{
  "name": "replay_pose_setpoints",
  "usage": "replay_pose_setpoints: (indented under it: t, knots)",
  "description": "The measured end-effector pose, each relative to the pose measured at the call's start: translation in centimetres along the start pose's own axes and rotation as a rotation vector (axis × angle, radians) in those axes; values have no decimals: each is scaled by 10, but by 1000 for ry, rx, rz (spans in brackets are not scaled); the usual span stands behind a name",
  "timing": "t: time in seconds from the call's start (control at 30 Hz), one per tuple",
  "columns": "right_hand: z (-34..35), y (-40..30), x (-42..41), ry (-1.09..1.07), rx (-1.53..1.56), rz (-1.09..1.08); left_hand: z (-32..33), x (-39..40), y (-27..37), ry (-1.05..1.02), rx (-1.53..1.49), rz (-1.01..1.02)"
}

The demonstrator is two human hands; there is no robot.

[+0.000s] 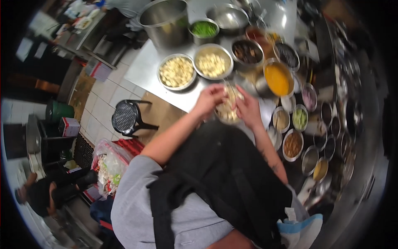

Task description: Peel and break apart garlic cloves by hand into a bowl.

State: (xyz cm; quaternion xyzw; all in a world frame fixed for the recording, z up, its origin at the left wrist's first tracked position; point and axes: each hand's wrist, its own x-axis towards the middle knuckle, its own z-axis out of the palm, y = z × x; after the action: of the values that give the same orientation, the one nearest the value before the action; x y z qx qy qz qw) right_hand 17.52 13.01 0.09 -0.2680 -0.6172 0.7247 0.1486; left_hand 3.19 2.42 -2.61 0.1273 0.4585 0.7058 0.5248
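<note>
My left hand (211, 100) and my right hand (247, 107) are both over a bowl of pale food pieces (228, 112) at the near edge of the steel table (141, 67). The left fingers are bent towards the thumb at the bowl's left side. The right fingers point up along its right side. Blur hides whether either hand holds a piece. Just beyond stand two metal bowls of pale yellow chunks, one on the left (176, 72) and one in the middle (213, 63). A bowl of orange liquid (279, 79) is to the right of my hands.
A large steel pot (164, 23), a bowl of chopped greens (204, 28) and a bowl of dark pieces (247, 52) stand farther back. Several ingredient bowls line the right side. A black plastic stool (125, 116) and a full rubbish bag (108, 168) are at left; a person (40, 193) is beyond.
</note>
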Motion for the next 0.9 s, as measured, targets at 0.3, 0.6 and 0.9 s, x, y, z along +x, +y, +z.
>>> replay_pose_setpoints:
  t: [0.3, 0.6, 0.9]
  knots:
    - [-1, 0, -8, -45, -11, 42, 12, -3, 1, -32, -19, -51]
    - [-1, 0, -10, 67, -142, -108, 22, -7, 2, -70, 41, 23]
    - [1, 3, -10, 71, 286, 117, 16, -6, 3, -105, -108, -69]
